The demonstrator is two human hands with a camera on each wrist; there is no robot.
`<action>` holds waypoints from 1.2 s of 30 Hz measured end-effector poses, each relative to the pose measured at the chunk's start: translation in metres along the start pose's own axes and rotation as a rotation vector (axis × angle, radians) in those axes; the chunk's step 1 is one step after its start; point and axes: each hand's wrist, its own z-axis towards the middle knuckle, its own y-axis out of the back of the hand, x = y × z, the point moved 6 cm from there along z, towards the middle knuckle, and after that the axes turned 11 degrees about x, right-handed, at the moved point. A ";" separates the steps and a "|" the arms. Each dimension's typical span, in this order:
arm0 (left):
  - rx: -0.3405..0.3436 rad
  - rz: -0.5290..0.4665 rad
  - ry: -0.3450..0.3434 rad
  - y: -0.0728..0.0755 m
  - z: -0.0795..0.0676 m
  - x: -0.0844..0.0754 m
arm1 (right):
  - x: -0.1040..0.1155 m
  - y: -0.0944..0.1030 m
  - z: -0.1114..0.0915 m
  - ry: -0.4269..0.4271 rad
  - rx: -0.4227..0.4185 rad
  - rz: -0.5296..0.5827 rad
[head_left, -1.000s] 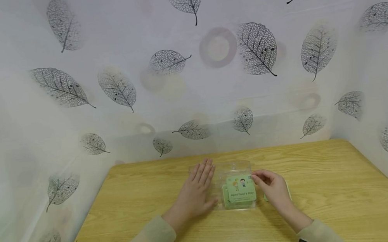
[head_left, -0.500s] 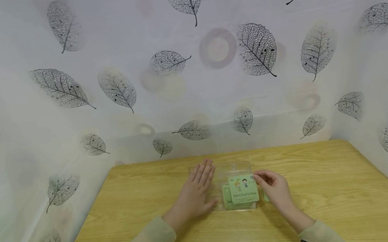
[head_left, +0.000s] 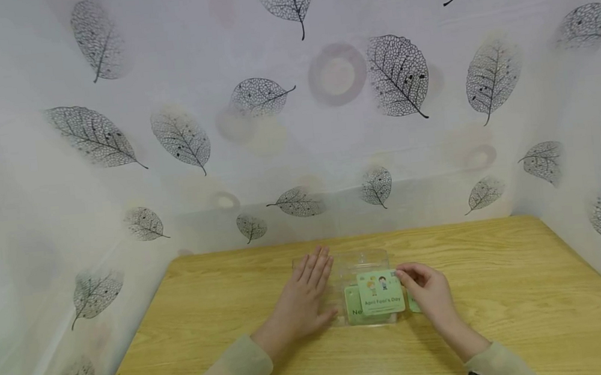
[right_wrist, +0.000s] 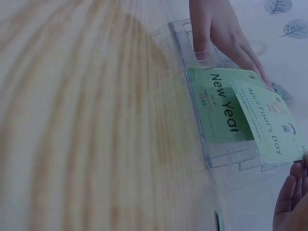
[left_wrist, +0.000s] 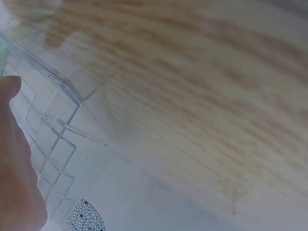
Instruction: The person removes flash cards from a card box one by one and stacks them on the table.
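Note:
My right hand [head_left: 431, 295] pinches the upper right corner of a green card [head_left: 380, 293] printed "April Fool's Day" with two cartoon children. It hovers tilted over a second green card [right_wrist: 219, 108], whose words "New Year" show in the right wrist view. That lower card lies in a clear plastic tray [head_left: 364, 258] with stepped compartments. Flat across the tray's left part rests my left hand [head_left: 306, 298], its fingers straight. In the left wrist view, part of that hand [left_wrist: 19, 178] shows beside the tray's ridged edges.
Another green card [head_left: 414, 304] lies on the wooden table [head_left: 506, 288], right of the tray and partly hidden behind my right hand. A white leaf-print sheet [head_left: 340, 147] hangs behind the table and along its sides.
The April Fool's Day card has shifted slightly right with my right hand, uncovering more of the New Year card's left side. My left hand stays in place.

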 end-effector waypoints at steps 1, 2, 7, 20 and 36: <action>-0.001 0.000 -0.001 0.000 0.000 0.000 | 0.000 0.000 0.000 0.001 -0.001 0.001; -0.004 0.000 -0.001 0.000 0.000 0.000 | 0.000 0.001 0.000 0.000 -0.001 0.002; -0.014 -0.002 -0.010 0.001 -0.001 0.000 | -0.001 0.003 0.000 -0.015 0.002 0.008; 0.005 -0.010 -0.002 0.000 -0.001 0.000 | -0.001 0.009 0.000 -0.013 -0.018 -0.008; 0.033 0.003 0.010 0.000 0.000 0.000 | -0.008 0.018 -0.002 -0.022 -0.024 -0.004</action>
